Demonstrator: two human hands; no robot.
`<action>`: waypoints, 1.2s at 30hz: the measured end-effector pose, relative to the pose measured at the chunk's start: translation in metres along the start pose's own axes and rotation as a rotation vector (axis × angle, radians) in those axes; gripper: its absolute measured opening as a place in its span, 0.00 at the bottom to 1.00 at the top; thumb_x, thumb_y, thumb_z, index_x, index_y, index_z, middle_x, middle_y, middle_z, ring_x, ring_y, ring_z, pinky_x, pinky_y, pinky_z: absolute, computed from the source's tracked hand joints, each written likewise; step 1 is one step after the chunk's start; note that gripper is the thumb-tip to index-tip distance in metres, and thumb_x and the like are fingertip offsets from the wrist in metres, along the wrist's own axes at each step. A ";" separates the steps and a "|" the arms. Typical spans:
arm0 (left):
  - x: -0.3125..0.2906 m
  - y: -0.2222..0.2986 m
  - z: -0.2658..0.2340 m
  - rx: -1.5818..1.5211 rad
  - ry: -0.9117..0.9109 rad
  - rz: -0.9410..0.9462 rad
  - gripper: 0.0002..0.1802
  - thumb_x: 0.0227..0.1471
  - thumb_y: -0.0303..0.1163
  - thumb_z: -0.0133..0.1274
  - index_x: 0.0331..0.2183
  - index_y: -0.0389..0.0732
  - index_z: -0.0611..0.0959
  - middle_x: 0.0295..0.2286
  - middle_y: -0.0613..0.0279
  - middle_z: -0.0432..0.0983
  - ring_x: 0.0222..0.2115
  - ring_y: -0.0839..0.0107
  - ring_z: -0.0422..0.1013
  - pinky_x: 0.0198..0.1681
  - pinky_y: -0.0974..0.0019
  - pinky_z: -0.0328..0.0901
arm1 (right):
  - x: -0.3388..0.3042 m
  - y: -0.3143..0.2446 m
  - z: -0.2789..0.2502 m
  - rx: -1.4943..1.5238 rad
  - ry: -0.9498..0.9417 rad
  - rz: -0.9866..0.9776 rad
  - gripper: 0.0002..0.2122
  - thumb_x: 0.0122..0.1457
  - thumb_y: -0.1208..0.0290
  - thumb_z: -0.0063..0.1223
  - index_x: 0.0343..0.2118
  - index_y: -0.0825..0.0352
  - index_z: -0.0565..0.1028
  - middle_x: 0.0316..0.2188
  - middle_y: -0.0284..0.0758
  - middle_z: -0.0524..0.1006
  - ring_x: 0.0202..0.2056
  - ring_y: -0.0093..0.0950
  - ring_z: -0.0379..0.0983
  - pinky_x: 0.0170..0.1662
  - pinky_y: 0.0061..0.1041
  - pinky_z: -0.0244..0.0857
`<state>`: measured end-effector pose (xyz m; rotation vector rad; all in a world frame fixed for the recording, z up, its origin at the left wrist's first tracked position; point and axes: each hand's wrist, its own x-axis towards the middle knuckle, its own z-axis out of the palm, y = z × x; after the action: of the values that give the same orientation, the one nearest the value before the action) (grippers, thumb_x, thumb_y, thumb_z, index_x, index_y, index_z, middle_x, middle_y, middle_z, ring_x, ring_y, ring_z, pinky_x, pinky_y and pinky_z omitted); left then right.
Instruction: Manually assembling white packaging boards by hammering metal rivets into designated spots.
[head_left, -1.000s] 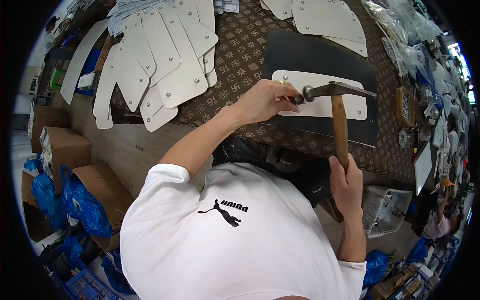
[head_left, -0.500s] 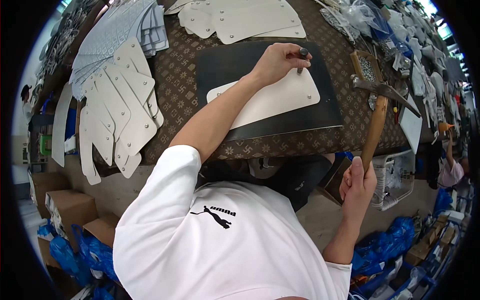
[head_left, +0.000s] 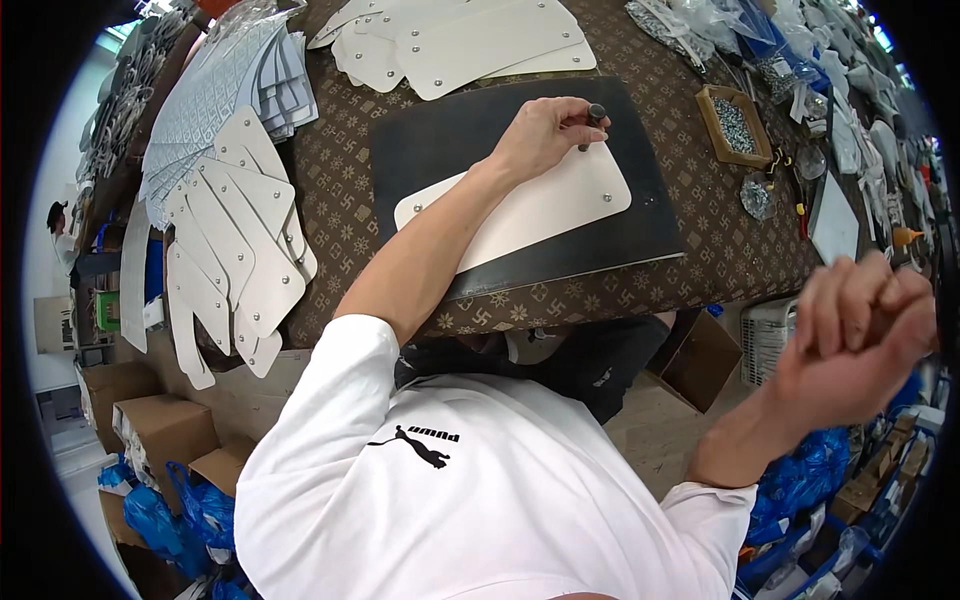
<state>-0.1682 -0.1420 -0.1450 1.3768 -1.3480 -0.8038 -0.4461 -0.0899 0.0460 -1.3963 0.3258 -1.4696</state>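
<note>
My left hand (head_left: 545,138) pinches a short dark punch (head_left: 596,114), upright over the upper right corner of a white flat panel (head_left: 530,212). Shiny round studs sit near other corners of this panel, and it lies on a black mat (head_left: 640,225). Raised at the far right, off the table's edge, my right hand (head_left: 855,325) is slightly blurred, its fingers curled closed. The hammer it gripped a moment earlier is not visible now; the hand and the picture's dark rim hide that side.
Studded white panels (head_left: 240,240) are heaped at the left, beside fanned pale sheets (head_left: 215,110). Further studded panels (head_left: 490,40) lie at the back. A small box (head_left: 733,125) of metal fasteners stands right of the mat. Cardboard boxes (head_left: 165,430) and blue bags (head_left: 800,495) are on the floor.
My right hand has swung up and to the right, carrying the hammer out of sight. My left hand keeps the punch at the panel's corner. The whole view has shifted slightly.
</note>
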 end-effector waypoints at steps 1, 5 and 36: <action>-0.004 -0.003 -0.001 -0.010 0.001 0.009 0.10 0.56 0.29 0.63 0.39 0.35 0.86 0.30 0.63 0.83 0.30 0.79 0.75 0.39 0.70 0.69 | -0.008 0.030 0.002 -0.197 -0.012 0.072 0.16 0.72 0.57 0.45 0.29 0.61 0.67 0.16 0.23 0.57 0.14 0.12 0.53 0.15 0.15 0.45; -0.007 0.006 0.001 0.108 -0.050 -0.005 0.09 0.57 0.27 0.61 0.40 0.34 0.85 0.31 0.64 0.83 0.30 0.78 0.74 0.40 0.71 0.70 | -0.044 0.112 -0.038 -0.915 -0.457 0.591 0.16 0.71 0.57 0.48 0.28 0.61 0.67 0.16 0.21 0.61 0.15 0.10 0.55 0.16 0.14 0.47; -0.056 0.027 0.017 -0.035 -0.116 0.019 0.07 0.59 0.26 0.58 0.39 0.35 0.81 0.30 0.64 0.78 0.32 0.76 0.76 0.38 0.68 0.70 | -0.095 0.041 -0.023 -0.567 0.023 0.898 0.15 0.70 0.59 0.49 0.27 0.59 0.66 0.16 0.19 0.60 0.13 0.09 0.53 0.13 0.13 0.44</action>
<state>-0.2007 -0.0877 -0.1338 1.3051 -1.4273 -0.9021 -0.4663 -0.0416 -0.0461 -1.3653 1.2720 -0.6527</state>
